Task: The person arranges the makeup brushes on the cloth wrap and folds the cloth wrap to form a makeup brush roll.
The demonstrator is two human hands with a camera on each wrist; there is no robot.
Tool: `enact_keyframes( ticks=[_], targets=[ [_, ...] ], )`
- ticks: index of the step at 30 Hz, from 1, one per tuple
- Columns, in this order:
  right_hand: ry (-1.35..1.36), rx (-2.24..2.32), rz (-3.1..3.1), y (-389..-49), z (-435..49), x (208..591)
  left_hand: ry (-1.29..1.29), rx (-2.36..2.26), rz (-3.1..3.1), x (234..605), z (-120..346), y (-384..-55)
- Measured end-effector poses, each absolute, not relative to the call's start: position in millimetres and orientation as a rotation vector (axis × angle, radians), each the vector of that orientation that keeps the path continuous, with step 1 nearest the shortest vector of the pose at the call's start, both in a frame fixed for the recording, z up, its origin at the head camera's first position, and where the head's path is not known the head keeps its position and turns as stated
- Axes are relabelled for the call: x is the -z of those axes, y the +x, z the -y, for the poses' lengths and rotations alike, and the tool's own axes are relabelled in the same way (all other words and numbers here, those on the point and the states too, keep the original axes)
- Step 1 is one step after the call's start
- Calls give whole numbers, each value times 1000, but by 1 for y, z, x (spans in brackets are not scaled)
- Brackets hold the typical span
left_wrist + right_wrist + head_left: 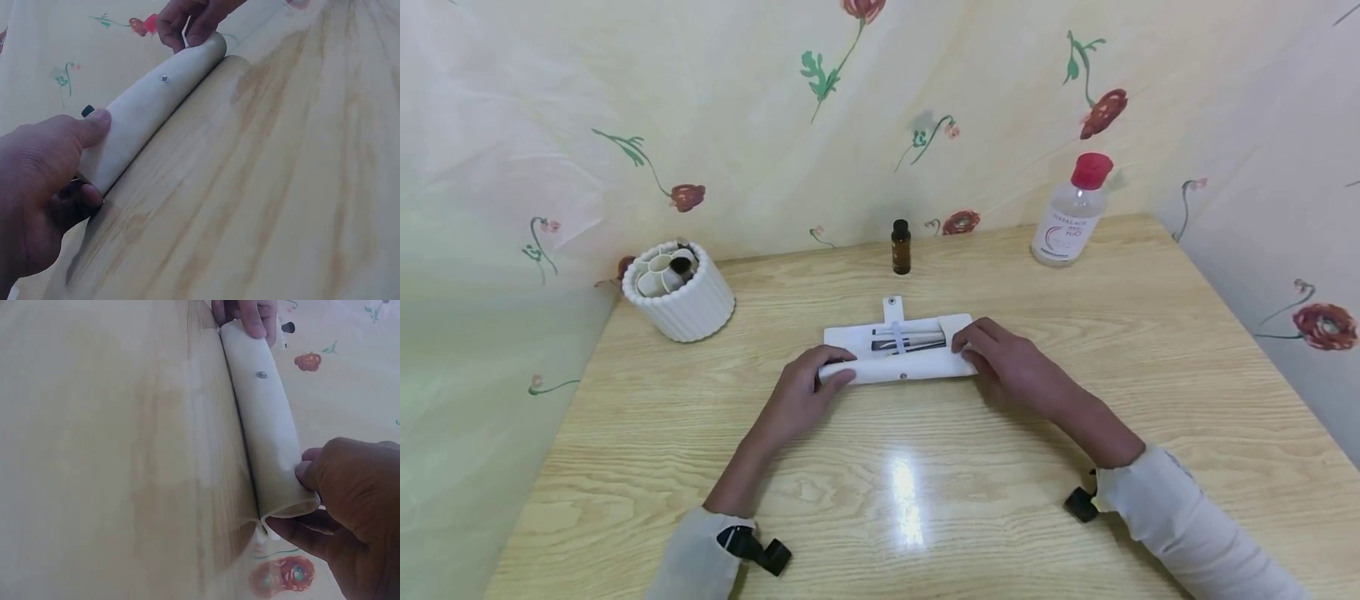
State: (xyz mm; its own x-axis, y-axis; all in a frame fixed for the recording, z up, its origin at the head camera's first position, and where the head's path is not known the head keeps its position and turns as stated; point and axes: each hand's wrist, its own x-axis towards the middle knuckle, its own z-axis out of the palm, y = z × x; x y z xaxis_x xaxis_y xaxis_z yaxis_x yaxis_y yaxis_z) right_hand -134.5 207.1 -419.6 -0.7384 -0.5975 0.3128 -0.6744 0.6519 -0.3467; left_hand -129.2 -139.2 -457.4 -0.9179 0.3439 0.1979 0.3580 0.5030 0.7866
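Observation:
A white brush roll [901,369] lies across the middle of the wooden table, its near part curled over. Inside it several slim makeup brushes [910,342] show under a narrow clear strap. A tab with a metal snap [892,302] sticks out from its far side. My left hand [801,392] grips the left end, thumb on the outer face. At the other end my right hand [1011,362] pinches the rolled edge between thumb and fingers. The right wrist view shows the roll's hollow open end [292,509] beside the right fingers.
A ribbed white brush holder [688,304] with brushes stands at the back left. Behind the roll is a small dark brown bottle [901,248]. A clear bottle with a red cap [1071,217] stands at the back right, near the flowered cloth [760,125] behind the table.

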Motion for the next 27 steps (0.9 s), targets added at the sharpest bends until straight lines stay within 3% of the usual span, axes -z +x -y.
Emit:
enact_keyframes(
  ticks=[17, 27],
  targets=[
    [1029, -529, 2735, -137, -214, 418, -475, 1270, 2605, 460, 129, -135],
    [1073, -482, 2696, -139, -215, 417, -632, 1075, 2679, 461, 135, -133]
  ],
)
